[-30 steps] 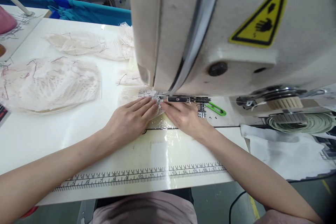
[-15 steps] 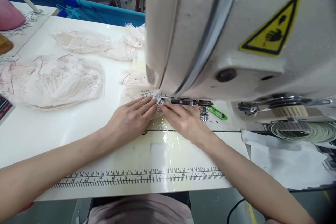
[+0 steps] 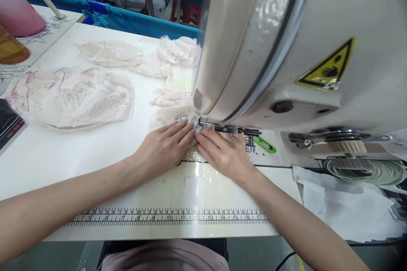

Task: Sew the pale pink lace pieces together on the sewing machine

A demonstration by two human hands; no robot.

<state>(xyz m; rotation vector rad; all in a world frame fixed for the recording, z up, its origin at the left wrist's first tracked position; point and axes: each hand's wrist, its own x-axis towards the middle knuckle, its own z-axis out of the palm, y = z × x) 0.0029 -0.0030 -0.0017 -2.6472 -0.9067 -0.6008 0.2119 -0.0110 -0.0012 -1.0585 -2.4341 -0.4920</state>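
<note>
A piece of pale lace fabric (image 3: 170, 116) lies at the needle area of a sewing machine (image 3: 254, 51). My left hand (image 3: 168, 144) rests flat on its near edge, fingers stretched out and close together. Just right of it, my right hand (image 3: 222, 152) lies palm down with its fingers extended toward the presser foot (image 3: 199, 123). The fingertips of both hands almost meet in front of the foot. Part of my right fingers is hidden under the machine's metal attachment (image 3: 227, 129). What lies beneath the palms cannot be seen.
More lace pieces with loose red threads (image 3: 73, 97) lie at left, others (image 3: 127, 55) behind. A green thread snipper (image 3: 266, 145) sits right of my right hand. White cloth (image 3: 346, 207) and coiled tape (image 3: 378, 171) are farther right. A printed ruler (image 3: 171, 217) runs along the front edge.
The camera view has tilted and shifted, so the machine appears farther right and lower. Both hands stay flat at the lace by the presser foot, with little visible movement.
</note>
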